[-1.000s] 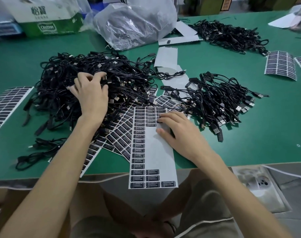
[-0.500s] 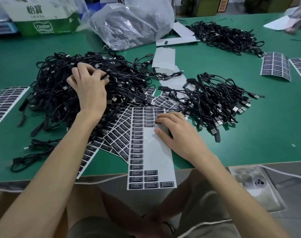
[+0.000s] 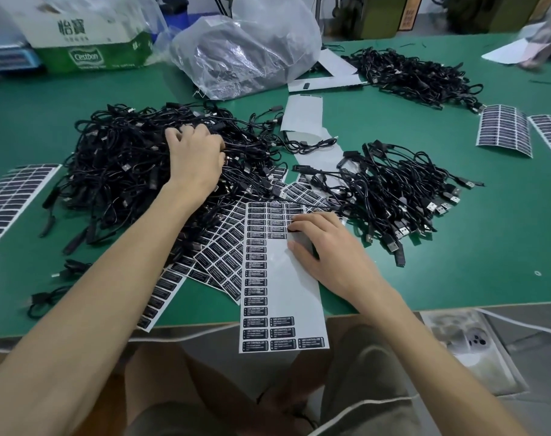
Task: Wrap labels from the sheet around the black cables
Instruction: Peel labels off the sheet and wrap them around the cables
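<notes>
A big tangled pile of black cables [image 3: 120,165] lies on the green table at the left. My left hand [image 3: 195,158] reaches into its top, fingers curled down among the cables and gripping some; the fingertips are hidden. A long white label sheet [image 3: 286,297] with black labels hangs over the table's near edge. My right hand [image 3: 329,247] rests on its upper part, thumb and index finger pinching the edge of a black label [image 3: 294,229]. A smaller heap of cables [image 3: 393,190] lies just right of that hand.
More label sheets [image 3: 220,262] fan out under the long one; others lie at far left [image 3: 9,199] and far right [image 3: 503,130]. At the back are a third cable pile [image 3: 412,77], a clear plastic bag [image 3: 252,51] and a green-and-white carton [image 3: 88,42].
My left hand has shifted a little right and deeper into the big cable pile. My right hand stays on the same spot of the label sheet.
</notes>
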Available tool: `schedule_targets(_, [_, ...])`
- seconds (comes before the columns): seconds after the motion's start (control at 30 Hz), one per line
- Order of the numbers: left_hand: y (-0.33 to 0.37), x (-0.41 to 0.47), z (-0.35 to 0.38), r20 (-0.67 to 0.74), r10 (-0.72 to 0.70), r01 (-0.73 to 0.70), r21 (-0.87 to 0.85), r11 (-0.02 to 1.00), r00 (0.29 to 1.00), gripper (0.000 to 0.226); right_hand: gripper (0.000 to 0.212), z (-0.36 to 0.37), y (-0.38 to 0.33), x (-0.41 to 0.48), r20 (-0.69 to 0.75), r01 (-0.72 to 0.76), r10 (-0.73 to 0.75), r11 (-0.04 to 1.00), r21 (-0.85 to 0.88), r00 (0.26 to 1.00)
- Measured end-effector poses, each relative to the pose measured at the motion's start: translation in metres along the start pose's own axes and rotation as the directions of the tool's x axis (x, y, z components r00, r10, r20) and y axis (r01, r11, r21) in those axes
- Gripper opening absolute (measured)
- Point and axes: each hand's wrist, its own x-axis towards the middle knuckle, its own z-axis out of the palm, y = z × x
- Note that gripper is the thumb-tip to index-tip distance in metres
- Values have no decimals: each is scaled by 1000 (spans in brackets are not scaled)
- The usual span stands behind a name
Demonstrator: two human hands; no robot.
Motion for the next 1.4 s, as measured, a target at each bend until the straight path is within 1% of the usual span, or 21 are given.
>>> schedule_targets(0.07, [1,2,4,-15,2,-1,7,1000,1000,17,33,0,1,1,-3,-4,4,1000,-3,1000])
schedule_targets(0.17, [0,2,8,-76,0,-1,-20,1000,997,21,31,1,1,1,-15,5,-6,1000,-14,1000])
schedule_targets(0.27, [1,1,11,-98,16,-18,-24,1000,995,21,30,1,1,1,-28,5,-6,1000,-12,1000])
schedule_targets(0.37, [7,1,11,-70,-24,22,-31,999,997,36,30,2,0,0,-32,5,-6,1000,-10,999])
schedule_targets(0.4, [8,2,11,-53,-28,26,-27,999,998,38,30,2,0,0,-35,7,-7,1000,-10,999])
schedule_targets(0.5, [10,7,11,-7,-13,13,10,1000,1000,30,30,1,1,0,-34,10,-10,1000,-11,999])
schedule_targets(0.57, [14,10,10,-35,25,-27,-69,997,999,29,29,1,1,-1,-36,14,-15,1000,-14,999])
schedule_targets(0.63, [21,10,8,-64,94,-104,-171,980,993,25,29,0,0,-1,-38,15,-15,1000,-17,999])
schedule_targets(0.7, [30,9,8,1,137,-134,-191,972,991,26,28,0,-1,-2,-43,14,-15,1000,-21,999])
schedule_targets(0.77, [34,7,10,83,119,-105,-156,982,989,28,27,0,-1,-1,-46,13,-14,1000,-22,999])
schedule_targets(0.8, [35,6,12,80,107,-94,-146,985,991,27,27,-1,-1,-1,-46,12,-13,1000,-20,999])
schedule_targets(0.9, [37,4,11,-35,94,-100,-222,970,995,26,28,-1,-3,-1,-46,9,-10,1000,-15,999])
schedule_targets(0.97, [42,2,2,-155,101,-146,-311,939,983,28,28,0,-2,-1,-48,4,-5,1000,-7,999])
schedule_targets(1.03, [48,-4,-12,-282,101,-218,-422,880,954,28,28,0,-2,-2,-52,-1,1,1000,3,999])
schedule_targets(1.07, [52,-7,-21,-293,90,-238,-521,820,952,27,27,0,-2,-2,-53,-5,5,1000,4,999])
schedule_targets(1.1, [55,-10,-30,-248,84,-228,-643,731,965,26,27,0,-2,-3,-51,-8,8,1000,4,999])
schedule_targets(1.17, [61,-17,-42,-81,121,-136,-813,566,989,22,27,1,-3,-3,-49,-7,7,1000,2,999])
schedule_targets(1.23, [65,-25,-45,114,160,32,-898,439,980,18,27,0,-3,-1,-43,-6,6,1000,-3,999])
schedule_targets(1.27, [66,-31,-43,210,172,139,-924,355,962,17,27,-1,-3,-1,-38,-8,8,1000,-5,999])
schedule_targets(1.33, [66,-45,-36,379,205,344,-920,190,902,19,27,-2,-4,0,-29,-12,12,1000,-4,1000])
schedule_targets(1.4, [69,-59,-25,500,241,494,-865,88,832,31,26,-2,-4,0,-31,-18,18,1000,2,999])
